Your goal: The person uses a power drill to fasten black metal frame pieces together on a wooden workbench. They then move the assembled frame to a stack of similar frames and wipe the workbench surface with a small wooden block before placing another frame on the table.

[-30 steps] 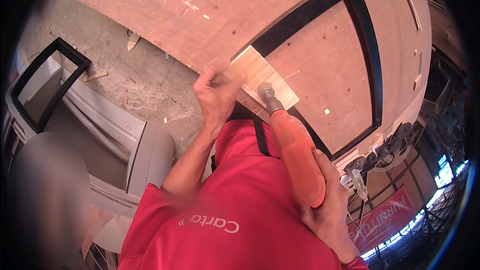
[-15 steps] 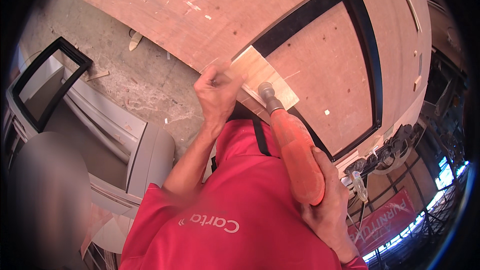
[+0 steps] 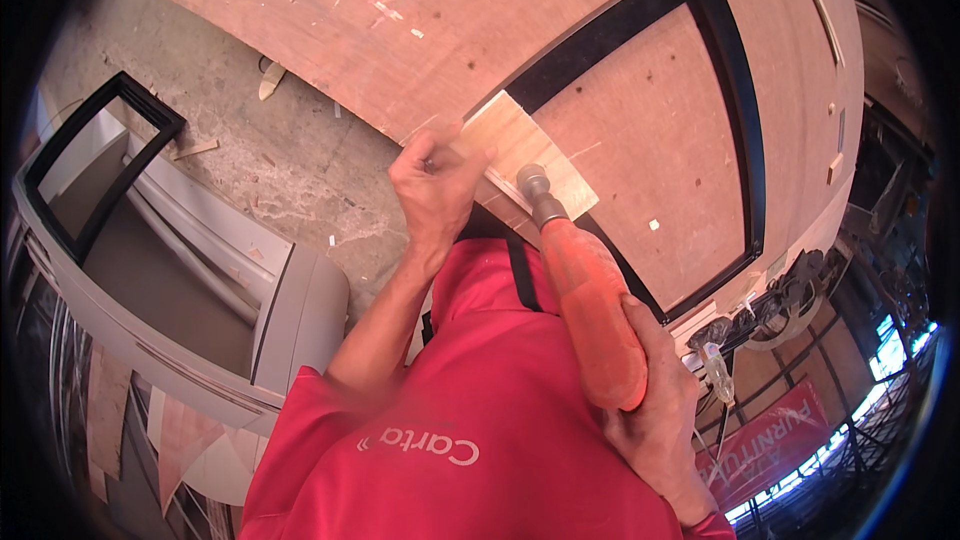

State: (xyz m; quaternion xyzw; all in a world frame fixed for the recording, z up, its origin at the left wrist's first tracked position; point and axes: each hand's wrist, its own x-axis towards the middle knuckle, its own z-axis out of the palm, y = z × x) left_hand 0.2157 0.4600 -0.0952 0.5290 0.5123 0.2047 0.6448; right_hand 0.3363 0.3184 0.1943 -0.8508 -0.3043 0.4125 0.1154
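Observation:
A short, pale wooden board (image 3: 535, 145) lies across the near-left side of a black frame (image 3: 738, 110) on the plywood surface. My left hand (image 3: 435, 180) is at the board's left end, its fingers bent and closed on the edge. Whether something small is also between the thumb and index finger, I cannot make out. My right hand (image 3: 655, 390) is wrapped round the rear of an orange power tool (image 3: 595, 310). The tool's round metal nose (image 3: 535, 183) meets the board near its right end.
A large plywood sheet (image 3: 350, 30) spreads under the frame. On the left stands a grey cabinet-like body (image 3: 300, 310) with another black frame (image 3: 60, 150) on it. Wood scraps (image 3: 197, 150) lie on the concrete floor (image 3: 230, 90). Cables and clutter (image 3: 790, 290) hang at the right edge.
A blurred grey shape at the lower left has left the view, uncovering the grey body's side and planks below. Both hands, the board and the tool stay in place.

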